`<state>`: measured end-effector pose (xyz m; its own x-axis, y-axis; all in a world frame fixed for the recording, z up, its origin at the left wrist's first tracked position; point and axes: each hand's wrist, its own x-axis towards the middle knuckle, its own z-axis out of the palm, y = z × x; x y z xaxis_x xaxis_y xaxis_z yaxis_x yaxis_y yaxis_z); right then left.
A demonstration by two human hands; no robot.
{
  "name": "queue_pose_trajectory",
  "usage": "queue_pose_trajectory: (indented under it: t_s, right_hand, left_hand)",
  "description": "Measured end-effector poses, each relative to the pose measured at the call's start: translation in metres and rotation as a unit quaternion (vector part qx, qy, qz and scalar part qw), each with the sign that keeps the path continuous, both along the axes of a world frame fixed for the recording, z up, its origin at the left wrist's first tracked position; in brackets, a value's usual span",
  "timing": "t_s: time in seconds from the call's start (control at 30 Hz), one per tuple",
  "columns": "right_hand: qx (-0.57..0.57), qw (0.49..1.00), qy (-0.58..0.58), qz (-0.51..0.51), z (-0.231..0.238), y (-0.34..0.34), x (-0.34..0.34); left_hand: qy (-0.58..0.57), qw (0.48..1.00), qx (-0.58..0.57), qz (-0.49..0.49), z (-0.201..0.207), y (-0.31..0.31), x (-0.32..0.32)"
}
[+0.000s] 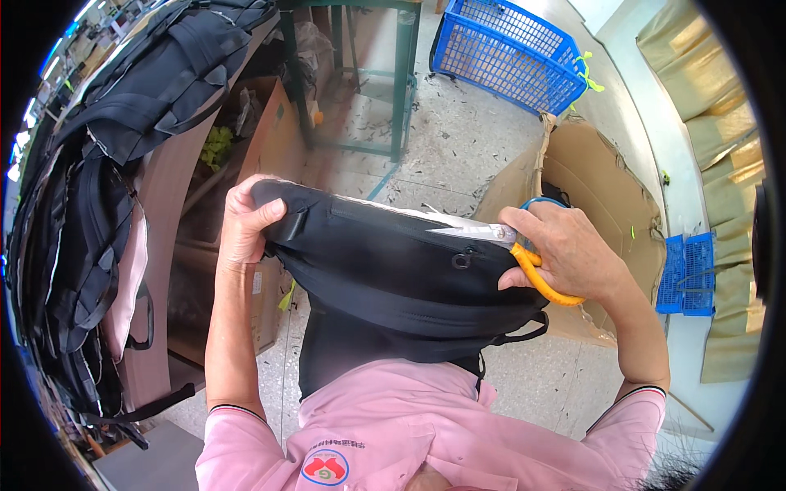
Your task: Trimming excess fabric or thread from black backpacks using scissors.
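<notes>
The black backpack (393,270) sits propped on the person's lap, its far end clamped in the left hand (246,225), thumb curled over the top edge, while the right hand (565,250) is closed around orange-handled thread snips (499,241) whose blades lie flat on the backpack's top seam, just above the zipper pull (463,261). The blade tips point along the seam toward the left hand, so a slip could likely nick the fabric or stitching. If the backpack shifts on the lap, the tips may also reach the gripping thumb.
</notes>
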<state>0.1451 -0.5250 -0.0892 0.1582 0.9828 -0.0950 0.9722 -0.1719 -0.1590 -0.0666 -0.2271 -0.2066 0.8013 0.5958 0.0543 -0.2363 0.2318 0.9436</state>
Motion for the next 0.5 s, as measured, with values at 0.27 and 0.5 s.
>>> queue_pose_trajectory:
  t_s: [0.27,0.5]
  right_hand:
    - [-0.004,1.0,0.018,-0.005,0.0,0.005,-0.002]
    - [0.042,0.998,-0.01,0.037,-0.003,0.021,-0.007]
  left_hand:
    - [0.01,1.0,-0.002,0.005,-0.005,0.002,-0.005]
    - [0.007,1.0,-0.009,-0.004,-0.004,0.0,-0.004]
